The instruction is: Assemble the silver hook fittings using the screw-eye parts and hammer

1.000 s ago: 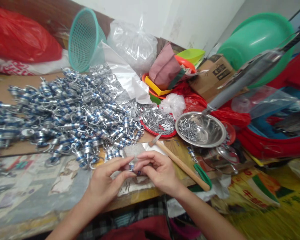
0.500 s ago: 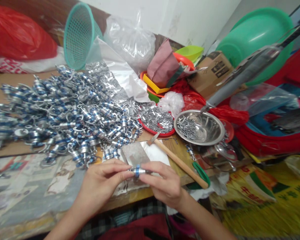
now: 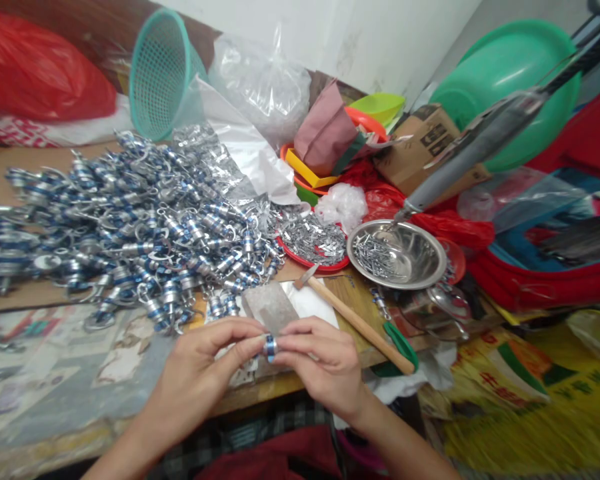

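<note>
Between my two hands is a small blue and silver metal piece (image 3: 270, 347). My left hand (image 3: 207, 367) pinches its left end with thumb and fingers. From the right, my right hand (image 3: 323, 363) grips the other end, its fingertips covering part of the piece. Just behind the fingers lies a grey metal block (image 3: 269, 307) on white paper. A hammer (image 3: 360, 323) with a wooden handle rests right of the block. Many similar blue and silver pieces (image 3: 145, 233) are heaped on the table at the left.
Small flat metal parts fill a red tray (image 3: 325, 267); a steel bowl (image 3: 420, 257) holds thin metal pins. A grey tool (image 3: 475, 150) slants over the bowl. Behind stand a teal basket (image 3: 157, 73), a cardboard box (image 3: 420, 143) and a green basin (image 3: 520, 87).
My right hand's fingers have shifted left along the piece, closer to my left fingertips, so less of it shows. My left hand has hardly moved.
</note>
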